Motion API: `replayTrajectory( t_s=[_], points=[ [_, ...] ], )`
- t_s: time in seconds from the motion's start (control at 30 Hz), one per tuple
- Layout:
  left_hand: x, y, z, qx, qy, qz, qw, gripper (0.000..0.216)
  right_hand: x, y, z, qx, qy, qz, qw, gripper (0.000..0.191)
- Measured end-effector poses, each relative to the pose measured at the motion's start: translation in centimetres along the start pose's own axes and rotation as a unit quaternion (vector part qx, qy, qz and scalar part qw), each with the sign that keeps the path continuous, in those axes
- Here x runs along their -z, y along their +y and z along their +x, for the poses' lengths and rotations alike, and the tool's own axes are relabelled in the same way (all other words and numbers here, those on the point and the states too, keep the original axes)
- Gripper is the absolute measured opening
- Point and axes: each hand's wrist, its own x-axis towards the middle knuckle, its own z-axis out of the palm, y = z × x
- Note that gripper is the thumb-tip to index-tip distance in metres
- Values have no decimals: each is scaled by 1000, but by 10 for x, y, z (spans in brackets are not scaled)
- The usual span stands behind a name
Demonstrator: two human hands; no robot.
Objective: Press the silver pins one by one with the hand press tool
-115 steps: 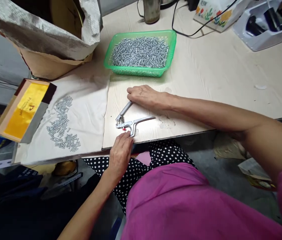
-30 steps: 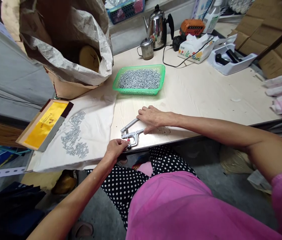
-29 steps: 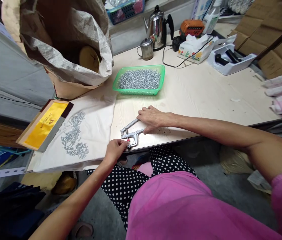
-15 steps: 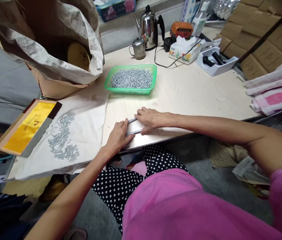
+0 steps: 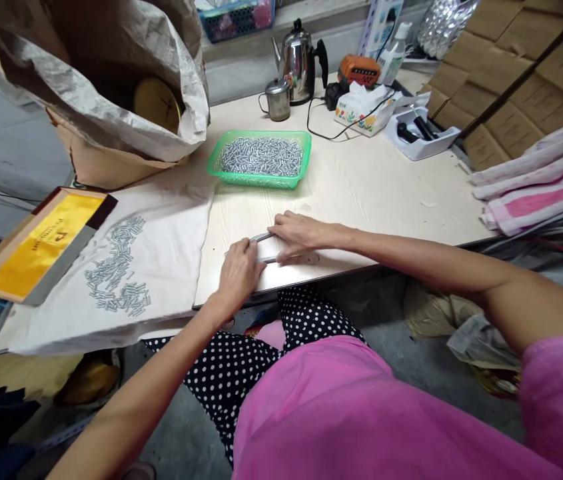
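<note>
My left hand (image 5: 239,268) is closed over the left end of a slim grey metal frame (image 5: 261,237) near the table's front edge. Opposite it, my right hand (image 5: 302,237) grips the right end, thumb on the near bar and fingers on the far one. Two roughly parallel bars show between my hands, with bare tabletop between them; both ends are hidden under my fingers. Beyond my hands stands a green plastic basket (image 5: 256,181) full of small silvery metal pins (image 5: 264,155). More such pins (image 5: 111,270) lie loose on a white cloth (image 5: 171,267) to the left.
A box with a yellow lining (image 5: 44,247) sits on the cloth's left side. Behind it stands a big open paper sack (image 5: 126,157). A kettle (image 5: 297,63), metal cup (image 5: 278,100), tissue box (image 5: 361,113) and white tray (image 5: 418,148) line the back; folded cardboard (image 5: 506,87) is at right.
The view has shifted slightly, so the box and pins sit further left. My hands have moved the metal frame a little away from the table edge, both still gripping it.
</note>
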Motion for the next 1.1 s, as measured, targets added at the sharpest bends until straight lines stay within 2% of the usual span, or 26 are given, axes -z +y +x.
replayTrajectory(
  t_s=[0.1,0.2,0.3,0.4,0.47,0.57,0.63,0.8,0.9,0.97,1.03,1.1],
  points=[
    [-16,24,-20,-31,41,-20,998,46,7,13,10,-15,-15,34,999,42],
    [-30,44,-33,-44,33,-49,997,49,7,12,26,-19,10,26,999,26],
    [-35,50,-36,-38,33,-73,996,50,6,3,45,-24,14,-10,1000,14],
    [-34,47,-33,-36,39,-92,994,54,11,-11,60,-52,17,-60,997,13],
    [-34,46,-32,-40,45,-104,993,57,14,-28,65,0,15,-75,997,16],
    [-36,46,-33,-30,49,-112,992,61,13,-60,65,164,-13,-71,984,17],
    [-39,49,-35,-18,34,-111,993,62,9,-79,64,237,-36,-75,968,12],
    [-48,50,-41,-7,-2,-119,993,64,-13,-91,70,314,-30,-70,946,13],
    [-48,49,-40,2,-20,-129,991,71,-26,-92,77,323,10,14,946,13],
    [-45,50,-36,-8,-15,-135,991,76,-26,-97,80,285,63,118,949,15],
    [-39,51,-32,-29,10,-137,990,75,-12,-101,81,221,154,203,941,15],
    [-31,47,-30,-59,47,-125,989,69,19,-94,82,161,275,220,922,15]
  ],
)
